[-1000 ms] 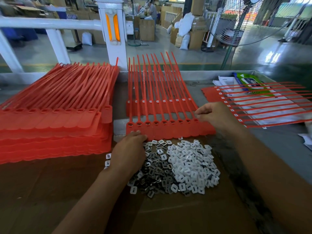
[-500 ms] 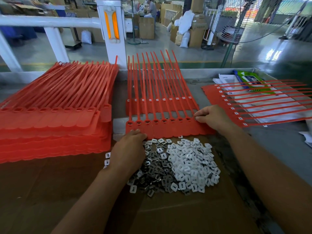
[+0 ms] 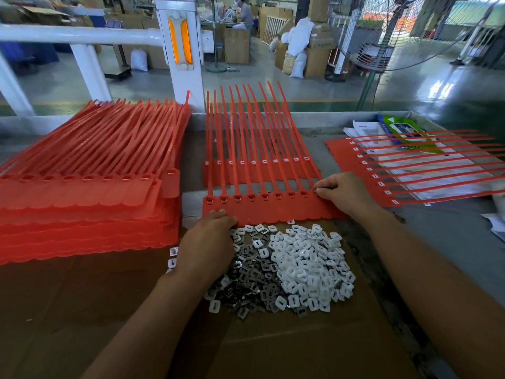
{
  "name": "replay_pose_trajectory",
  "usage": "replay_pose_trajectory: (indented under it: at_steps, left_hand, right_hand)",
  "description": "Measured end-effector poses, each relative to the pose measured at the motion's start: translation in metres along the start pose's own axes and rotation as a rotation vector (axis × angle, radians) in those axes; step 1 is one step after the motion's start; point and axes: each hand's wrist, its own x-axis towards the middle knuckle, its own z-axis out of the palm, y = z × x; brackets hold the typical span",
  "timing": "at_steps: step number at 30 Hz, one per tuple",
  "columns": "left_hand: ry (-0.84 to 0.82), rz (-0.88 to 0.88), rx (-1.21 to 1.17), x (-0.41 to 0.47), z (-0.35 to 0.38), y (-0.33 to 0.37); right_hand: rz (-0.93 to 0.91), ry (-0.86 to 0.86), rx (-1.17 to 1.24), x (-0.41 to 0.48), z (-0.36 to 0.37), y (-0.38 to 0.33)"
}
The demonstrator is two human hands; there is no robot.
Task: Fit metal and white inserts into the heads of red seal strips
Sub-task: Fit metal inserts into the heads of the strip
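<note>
**Hands on the seal strip row, last head on the right**

Nearest, at 6 o'clock, is a flat brown cardboard sheet [image 3: 273, 348] with the loose parts heaped on it: small grey stamped metal inserts [image 3: 251, 280] on the left of the heap, square white plastic inserts [image 3: 308, 261] on the right, the two mixing where they meet.

The left hand [image 3: 207, 242] lies palm down on the metal side. Its fingers are pretty much flat and relaxed, tips resting on the near edge of the red plastic seal strip sheet [image 3: 273, 212] just past the heap. I can't see anything held under it.

The right hand [image 3: 344, 191], around 2 o'clock from the heap, is curled up tight. Thumb and fingertips [image 3: 321, 187] pinch a small dark insert [image 3: 317, 190] right at the last head on the right end of that sheet. The other heads in the row show dark metal in them.

Behind it lies a second red sheet [image 3: 259, 170], tails fanning to 12 o'clock. At 9 o'clock is a thick stack of red seal strip sheets [image 3: 82, 209]. At 3 o'clock sits another red sheet with white in its heads [image 3: 410, 173], lying over papers and a green packet [image 3: 399, 129]. Farthest, at 12, is a white rail post with orange reflectors [image 3: 179, 45].
</note>
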Motion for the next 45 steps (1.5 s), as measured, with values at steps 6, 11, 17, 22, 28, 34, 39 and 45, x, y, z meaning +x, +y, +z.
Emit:
replay_pose_trajectory:
  at_steps: [6, 11, 17, 22, 28, 34, 39, 45]
  left_hand:
    - [-0.005, 0.001, 0.002, 0.001, 0.000, 0.000]
    - [-0.002, 0.007, 0.001, 0.001, 0.000, 0.000]
    - [-0.005, 0.007, 0.005, 0.001, 0.000, -0.001]
    - [-0.007, 0.007, 0.009, 0.001, 0.000, -0.001]
    - [-0.003, 0.016, 0.014, 0.002, 0.002, -0.001]
    - [0.000, 0.011, 0.012, 0.002, 0.001, -0.001]
    - [-0.009, 0.004, 0.012, 0.001, 0.001, -0.001]
    - [-0.012, 0.005, 0.011, 0.001, 0.000, -0.001]
  right_hand:
    - [-0.047, 0.030, -0.044, 0.000, 0.003, 0.000]
    - [-0.103, 0.028, -0.107, -0.003, 0.003, 0.000]
    - [-0.135, 0.023, -0.221, -0.006, 0.007, 0.003]
    - [-0.148, 0.037, -0.303, -0.008, 0.010, 0.004]
    - [-0.149, 0.044, -0.256, -0.009, 0.009, 0.006]
    - [-0.134, 0.015, -0.217, -0.010, 0.009, 0.007]
    - [-0.115, 0.065, -0.174, -0.012, 0.004, 0.007]
    - [-0.139, 0.061, -0.210, -0.015, 0.006, 0.006]
